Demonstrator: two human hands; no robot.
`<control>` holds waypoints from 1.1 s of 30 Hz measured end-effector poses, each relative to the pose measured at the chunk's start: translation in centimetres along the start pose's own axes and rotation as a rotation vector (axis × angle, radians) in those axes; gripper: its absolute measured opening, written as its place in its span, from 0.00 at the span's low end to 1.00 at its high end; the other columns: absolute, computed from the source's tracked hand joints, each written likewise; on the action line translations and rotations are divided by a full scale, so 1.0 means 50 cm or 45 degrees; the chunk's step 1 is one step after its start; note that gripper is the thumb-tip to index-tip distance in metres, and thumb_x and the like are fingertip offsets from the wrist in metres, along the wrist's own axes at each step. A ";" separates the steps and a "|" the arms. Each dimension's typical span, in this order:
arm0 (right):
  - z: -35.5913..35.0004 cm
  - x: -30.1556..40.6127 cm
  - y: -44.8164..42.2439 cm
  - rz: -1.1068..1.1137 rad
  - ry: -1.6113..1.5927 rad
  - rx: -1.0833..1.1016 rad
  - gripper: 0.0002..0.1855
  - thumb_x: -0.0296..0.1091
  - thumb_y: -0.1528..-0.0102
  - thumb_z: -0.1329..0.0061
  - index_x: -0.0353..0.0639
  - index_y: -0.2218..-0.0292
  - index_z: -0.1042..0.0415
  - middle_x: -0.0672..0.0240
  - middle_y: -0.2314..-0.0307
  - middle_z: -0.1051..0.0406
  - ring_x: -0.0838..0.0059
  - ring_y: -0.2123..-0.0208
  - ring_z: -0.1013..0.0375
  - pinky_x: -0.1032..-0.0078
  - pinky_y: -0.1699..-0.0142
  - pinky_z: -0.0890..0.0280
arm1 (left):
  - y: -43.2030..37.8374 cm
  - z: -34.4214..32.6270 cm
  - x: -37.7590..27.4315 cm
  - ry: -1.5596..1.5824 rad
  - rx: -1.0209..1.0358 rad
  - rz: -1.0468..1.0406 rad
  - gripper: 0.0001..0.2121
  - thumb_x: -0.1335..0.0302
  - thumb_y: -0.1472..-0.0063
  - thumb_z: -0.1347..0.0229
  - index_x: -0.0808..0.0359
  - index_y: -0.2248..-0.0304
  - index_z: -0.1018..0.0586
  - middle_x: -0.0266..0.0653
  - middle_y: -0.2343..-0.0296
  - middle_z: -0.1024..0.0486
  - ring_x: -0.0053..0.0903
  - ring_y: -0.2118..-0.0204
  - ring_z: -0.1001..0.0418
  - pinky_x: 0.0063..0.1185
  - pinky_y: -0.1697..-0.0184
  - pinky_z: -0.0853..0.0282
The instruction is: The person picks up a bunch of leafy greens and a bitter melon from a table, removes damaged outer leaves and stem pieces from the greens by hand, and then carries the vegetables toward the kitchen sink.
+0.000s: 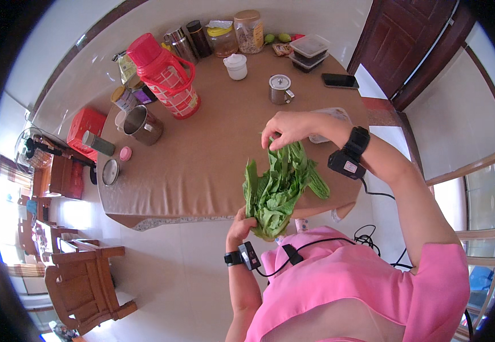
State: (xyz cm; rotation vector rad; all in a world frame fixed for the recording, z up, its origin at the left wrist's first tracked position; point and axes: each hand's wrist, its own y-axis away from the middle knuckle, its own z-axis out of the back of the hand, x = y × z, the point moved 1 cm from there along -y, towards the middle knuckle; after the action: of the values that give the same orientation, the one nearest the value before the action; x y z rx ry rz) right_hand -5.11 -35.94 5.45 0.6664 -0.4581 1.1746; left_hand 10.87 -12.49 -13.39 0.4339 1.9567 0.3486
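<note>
A bunch of leafy green lettuce (275,192) is held up over the near edge of the table. My left hand (242,224) grips it low down at its left side, with the thumb against the leaves. At its top, my right hand (288,130) bends over with curled fingers on a leaf; the fingertips are partly hidden. A ridged green gourd (319,186) shows on the tabletop just right of the leaves. Behind my right forearm lies a clear plastic container (339,113), partly covered by the arm.
On the brown-covered table (213,158) stand a red thermos flask (166,77), a steel pot (145,126), a lidded white cup (236,67), a lidded steel mug (280,89), stacked food boxes (309,51) and a phone (340,81). Jars line the wall. Black cables (365,239) hang near me.
</note>
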 end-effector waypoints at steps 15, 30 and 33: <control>-0.039 -0.028 -0.032 0.134 0.208 -0.115 0.08 0.32 0.56 0.55 0.35 0.77 0.32 0.60 0.79 0.33 0.64 0.77 0.33 0.71 0.71 0.39 | 0.018 -0.016 -0.012 0.015 -0.043 -0.003 0.25 0.84 0.65 0.57 0.72 0.60 0.31 0.35 0.67 0.28 0.22 0.65 0.32 0.17 0.60 0.38; 0.010 -0.175 0.051 0.092 -2.157 -0.818 0.07 0.33 0.49 0.60 0.41 0.73 0.35 0.69 0.75 0.36 0.79 0.74 0.38 0.86 0.74 0.44 | 0.009 0.021 0.025 0.186 -0.070 -0.038 0.25 0.86 0.65 0.58 0.71 0.61 0.31 0.35 0.68 0.29 0.22 0.67 0.31 0.16 0.63 0.36; -0.015 -0.192 0.086 -0.097 -2.261 -0.905 0.08 0.34 0.49 0.61 0.40 0.73 0.35 0.65 0.73 0.34 0.75 0.70 0.36 0.84 0.70 0.41 | 0.012 0.023 0.023 0.247 -0.092 -0.079 0.25 0.86 0.65 0.58 0.71 0.61 0.31 0.35 0.68 0.29 0.23 0.66 0.31 0.17 0.63 0.36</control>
State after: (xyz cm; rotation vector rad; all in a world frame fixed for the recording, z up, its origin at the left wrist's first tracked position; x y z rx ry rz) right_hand -12.35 -41.00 -0.32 0.9212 -2.1595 -0.0254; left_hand 11.58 -11.36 -14.51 0.3009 2.1338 0.4337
